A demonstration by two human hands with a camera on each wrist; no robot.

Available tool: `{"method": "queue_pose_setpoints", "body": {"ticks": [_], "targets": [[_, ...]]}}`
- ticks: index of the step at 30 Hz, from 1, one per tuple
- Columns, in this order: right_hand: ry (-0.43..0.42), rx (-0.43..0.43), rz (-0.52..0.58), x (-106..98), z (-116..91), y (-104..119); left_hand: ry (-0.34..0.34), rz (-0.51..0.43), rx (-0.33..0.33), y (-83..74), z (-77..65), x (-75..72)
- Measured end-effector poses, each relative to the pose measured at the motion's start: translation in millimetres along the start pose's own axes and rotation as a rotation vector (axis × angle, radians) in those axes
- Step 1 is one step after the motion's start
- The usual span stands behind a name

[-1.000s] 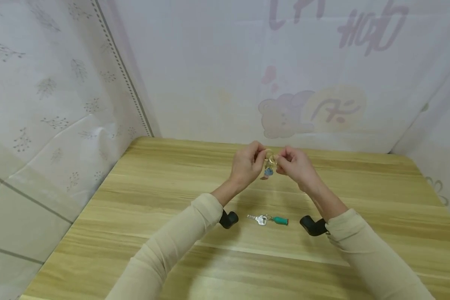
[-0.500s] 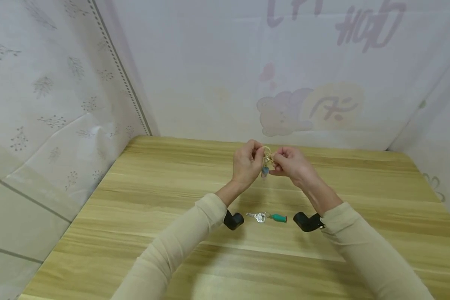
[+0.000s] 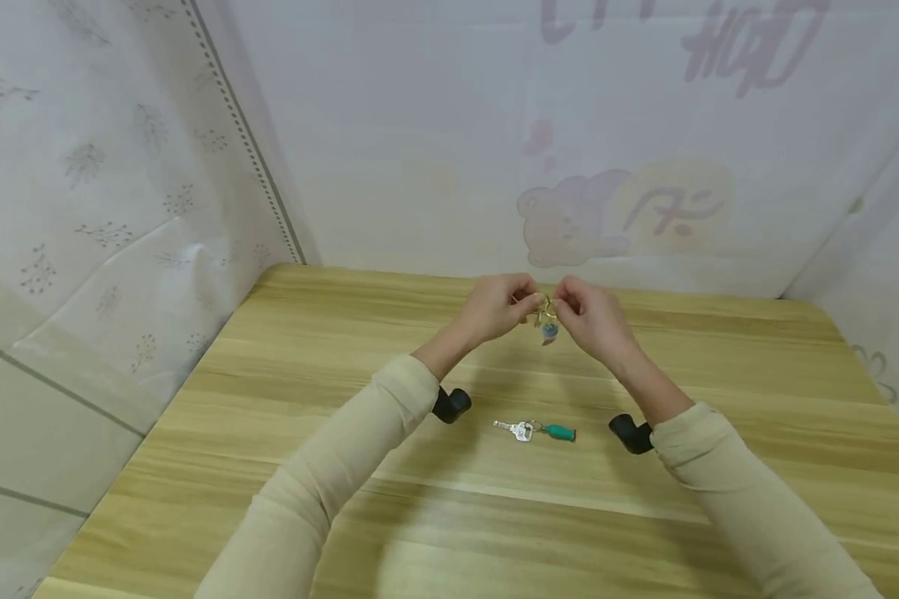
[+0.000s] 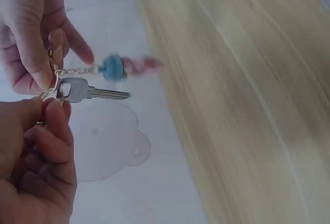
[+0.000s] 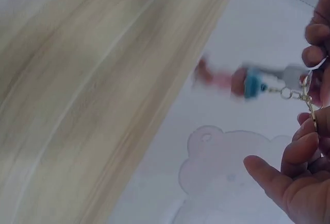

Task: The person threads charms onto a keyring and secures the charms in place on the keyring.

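Above the far part of the table, both hands meet at a gold key ring [image 3: 551, 313]. My left hand [image 3: 494, 308] pinches one side of it between thumb and fingers. Opposite, my right hand [image 3: 595, 320] pinches the gold clasp side, its little finger extended in the right wrist view. A silver key [image 4: 77, 90] hangs from the ring beside the left fingertips. From a short chain next to it dangles a charm [image 4: 112, 68], blue with a blurred pink and brown end. Parts of the ring are hidden behind the fingers.
On the wooden table [image 3: 307, 499], nearer than the hands, lies another silver key [image 3: 524, 431] joined to a green bottle-shaped charm [image 3: 560, 433]. Black devices [image 3: 451, 404] project from the wrists. A pale printed curtain [image 3: 404, 150] stands behind the table.
The hands first drew closer with the key ring, then spread slightly and shifted up in view. The right fingers have regripped nearer the ring, and the charm swings. The key on the table stays put.
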State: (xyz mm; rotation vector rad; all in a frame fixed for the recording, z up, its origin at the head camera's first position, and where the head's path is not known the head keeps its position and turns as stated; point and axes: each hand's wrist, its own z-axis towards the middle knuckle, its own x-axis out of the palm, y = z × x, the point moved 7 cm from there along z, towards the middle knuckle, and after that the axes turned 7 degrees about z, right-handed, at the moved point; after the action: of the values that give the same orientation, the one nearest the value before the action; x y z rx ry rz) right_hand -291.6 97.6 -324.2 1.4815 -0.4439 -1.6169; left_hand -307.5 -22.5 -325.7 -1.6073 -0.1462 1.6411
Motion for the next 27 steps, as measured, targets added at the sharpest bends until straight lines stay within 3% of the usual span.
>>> {"method": "queue_pose_setpoints", "body": {"ticks": [3,5,9,12,14,16,21,23,27], "targets": [[-0.022,0.017,-0.011,-1,-2,-2,-0.108,0.098,0.091,-7.4,0.2,-1.2],[-0.007,0.097,0.082,1,-2,-8,-0.210,0.151,0.149,-11.7,-3.5,-1.5],[0.060,0.339,0.512,13,-4,-24,-0.382,0.131,0.208,-13.6,-12.8,-0.6],[0.108,0.484,0.809,22,-5,-30,-0.444,0.044,0.196,-10.4,-15.3,0.5],[0.139,0.535,0.913,27,-5,-31,-0.462,-0.018,0.162,-6.5,-15.1,1.0],[0.151,0.542,0.929,30,-4,-30,-0.474,-0.073,0.110,-2.4,-13.2,1.4],[0.059,0.424,0.691,28,-1,-28,-0.472,-0.204,-0.046,8.0,-9.4,4.2],[0.056,0.425,0.697,30,-2,-28,-0.469,-0.223,-0.055,9.9,-8.5,4.9],[0.120,0.508,0.815,31,-2,-33,-0.437,-0.162,0.006,8.1,-3.6,4.4]]}}
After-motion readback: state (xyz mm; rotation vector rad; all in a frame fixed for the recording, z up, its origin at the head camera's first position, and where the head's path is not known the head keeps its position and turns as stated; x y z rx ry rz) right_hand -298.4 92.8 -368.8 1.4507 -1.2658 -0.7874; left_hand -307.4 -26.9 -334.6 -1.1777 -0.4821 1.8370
